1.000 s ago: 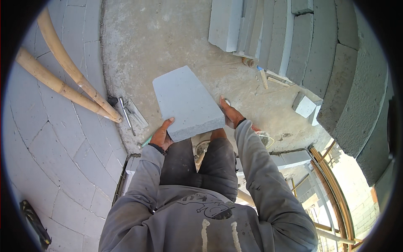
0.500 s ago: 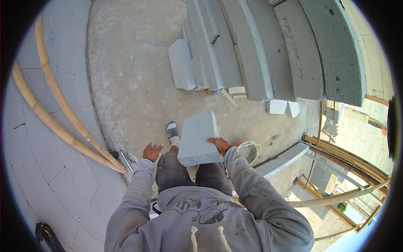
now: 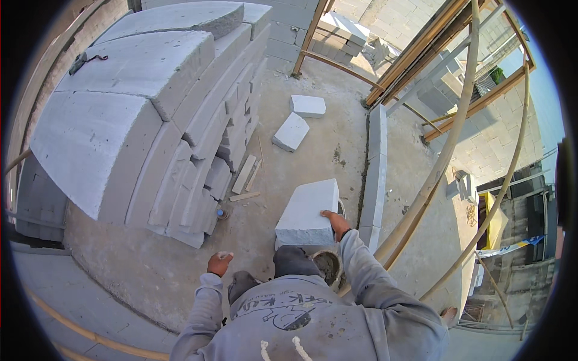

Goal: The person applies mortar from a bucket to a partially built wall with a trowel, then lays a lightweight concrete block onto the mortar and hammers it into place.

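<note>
A pale grey aerated concrete block (image 3: 307,210) is in front of my legs, tilted, its broad face up. My right hand (image 3: 335,224) grips its right edge, thumb side on the top face; the fingers beneath are hidden. My left hand (image 3: 220,263) is apart from the block, to its lower left, with its fingers curled in and nothing visible in them. Just below the block, beside my knee, is a round bucket (image 3: 328,265) with grey stuff in it, partly covered by the block and my arm.
A tall stack of concrete blocks (image 3: 120,144) rises at the left. Two loose blocks (image 3: 291,132) lie on the floor ahead. A low block wall (image 3: 376,162) runs along the right, with bamboo poles (image 3: 454,138) and a wooden frame (image 3: 415,48) beyond. Wood offcuts (image 3: 244,174) lie by the stack.
I have turned to the right, so the stack now stands at my left. The block has come round with me in my right hand. My left hand's fingers are more curled.
</note>
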{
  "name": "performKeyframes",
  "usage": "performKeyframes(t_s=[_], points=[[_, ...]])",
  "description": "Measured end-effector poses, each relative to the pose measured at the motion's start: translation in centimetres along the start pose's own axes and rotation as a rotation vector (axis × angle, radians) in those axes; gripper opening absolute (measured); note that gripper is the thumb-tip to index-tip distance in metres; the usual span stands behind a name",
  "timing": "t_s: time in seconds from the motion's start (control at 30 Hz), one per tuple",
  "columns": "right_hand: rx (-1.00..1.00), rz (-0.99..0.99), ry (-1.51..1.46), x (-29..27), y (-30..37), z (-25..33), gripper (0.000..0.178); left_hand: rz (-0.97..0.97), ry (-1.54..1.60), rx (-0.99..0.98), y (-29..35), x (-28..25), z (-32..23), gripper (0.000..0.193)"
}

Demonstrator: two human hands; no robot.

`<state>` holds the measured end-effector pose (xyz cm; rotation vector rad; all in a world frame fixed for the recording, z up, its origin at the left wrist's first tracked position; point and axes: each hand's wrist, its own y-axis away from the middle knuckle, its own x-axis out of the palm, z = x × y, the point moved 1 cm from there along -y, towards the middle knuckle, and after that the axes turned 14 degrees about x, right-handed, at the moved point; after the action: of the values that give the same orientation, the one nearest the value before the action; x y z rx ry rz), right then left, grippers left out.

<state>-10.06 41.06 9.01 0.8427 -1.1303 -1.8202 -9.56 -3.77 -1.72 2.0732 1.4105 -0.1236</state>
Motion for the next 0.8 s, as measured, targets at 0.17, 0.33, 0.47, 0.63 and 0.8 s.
performKeyframes(t_s=[0.17, 0.33, 0.47, 0.63, 0.8], points=[[0.104, 0.236, -0.392, -4.2, -1.1, 1.8, 0.055, 0.187, -0.166, 0.138, -10.3, 4.2, -13.4, 0.062], [0.180, 0.259, -0.522, -7.6, -3.7, 4.6, 0.051, 0.282, -0.126, 0.248, -18.4, 11.1, -26.4, 0.067], [0.251, 0.228, -0.588, -9.5, -5.6, 7.4, 0.052, 0.401, -0.127, 0.274, -24.5, 16.3, -28.9, 0.067], [0.200, 0.083, -0.702, -12.5, -11.0, 10.9, 0.051, 0.737, -0.341, 0.277, -31.0, 19.4, -32.4, 0.069], [0.136, -0.208, -0.499, -14.2, -12.9, 19.8, 0.060, 0.810, -0.365, 0.256, -42.0, 20.8, -35.1, 0.069]])
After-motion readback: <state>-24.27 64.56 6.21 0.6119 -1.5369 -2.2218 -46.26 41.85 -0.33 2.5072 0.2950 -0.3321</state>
